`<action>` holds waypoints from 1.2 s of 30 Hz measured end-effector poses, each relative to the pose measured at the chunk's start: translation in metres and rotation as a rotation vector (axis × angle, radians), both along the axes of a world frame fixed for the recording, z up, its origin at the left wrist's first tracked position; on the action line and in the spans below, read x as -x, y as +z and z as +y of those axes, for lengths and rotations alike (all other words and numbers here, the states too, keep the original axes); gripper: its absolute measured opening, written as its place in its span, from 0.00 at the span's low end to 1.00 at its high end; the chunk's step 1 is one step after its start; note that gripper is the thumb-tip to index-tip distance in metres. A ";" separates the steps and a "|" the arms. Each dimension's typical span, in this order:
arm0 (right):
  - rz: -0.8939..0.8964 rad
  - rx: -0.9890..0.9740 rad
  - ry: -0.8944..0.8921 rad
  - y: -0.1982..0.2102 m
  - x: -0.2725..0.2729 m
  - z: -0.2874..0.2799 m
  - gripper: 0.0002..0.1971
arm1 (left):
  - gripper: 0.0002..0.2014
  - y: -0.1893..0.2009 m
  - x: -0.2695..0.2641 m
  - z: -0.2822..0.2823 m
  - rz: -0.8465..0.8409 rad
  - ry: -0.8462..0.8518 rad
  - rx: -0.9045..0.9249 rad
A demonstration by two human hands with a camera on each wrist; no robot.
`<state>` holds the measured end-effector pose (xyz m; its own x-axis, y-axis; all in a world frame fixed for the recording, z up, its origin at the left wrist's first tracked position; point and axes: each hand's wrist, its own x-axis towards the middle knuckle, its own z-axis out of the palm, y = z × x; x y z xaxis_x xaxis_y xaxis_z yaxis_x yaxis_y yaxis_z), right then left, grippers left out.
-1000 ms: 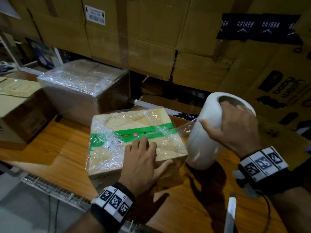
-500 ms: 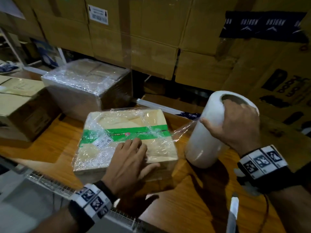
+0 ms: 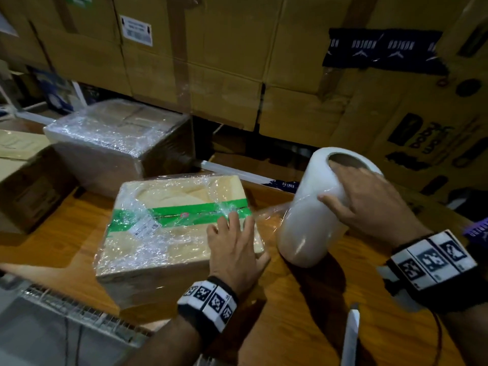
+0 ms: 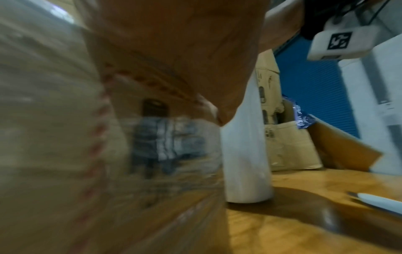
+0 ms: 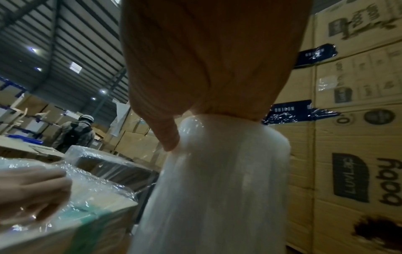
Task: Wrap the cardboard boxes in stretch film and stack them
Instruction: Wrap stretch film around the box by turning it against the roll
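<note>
A cardboard box [image 3: 169, 241] with a green tape band lies on the wooden table [image 3: 303, 326], its top covered in crinkled stretch film. My left hand [image 3: 233, 244] presses flat on the box's near right corner, fingers straight. My right hand [image 3: 361, 202] grips the top of the white stretch film roll [image 3: 306, 220], fingers curled into its core and thumb on the outside. The roll stands tilted just right of the box, and a short web of film [image 3: 269, 215] runs from it to the box. In the right wrist view the thumb [image 5: 165, 134] lies on the roll [image 5: 217, 189].
A second film-wrapped box [image 3: 118, 138] stands behind at the left, with a bare box [image 3: 23, 178] further left. Large stacked cartons [image 3: 237, 62] wall off the back. A white pen-like object [image 3: 350, 336] lies on the table near my right forearm. A person [image 5: 74, 134] stands far off.
The box has turned and slid a little to the left under my left hand, which now lies on its near right corner. My right hand still holds the roll in about the same place.
</note>
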<state>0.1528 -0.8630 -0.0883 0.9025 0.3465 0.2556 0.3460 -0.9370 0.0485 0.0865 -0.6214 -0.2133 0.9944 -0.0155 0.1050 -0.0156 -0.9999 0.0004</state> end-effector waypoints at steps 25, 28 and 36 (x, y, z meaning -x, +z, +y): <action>-0.127 0.032 0.222 -0.001 -0.015 -0.046 0.37 | 0.27 -0.009 0.110 0.061 -0.052 -0.570 0.317; -0.183 0.082 0.140 0.007 -0.016 -0.047 0.46 | 0.25 0.000 0.108 0.081 0.051 -0.655 0.356; -0.198 -0.057 0.149 -0.005 -0.019 -0.034 0.42 | 0.19 0.022 0.072 0.114 0.118 -0.566 0.463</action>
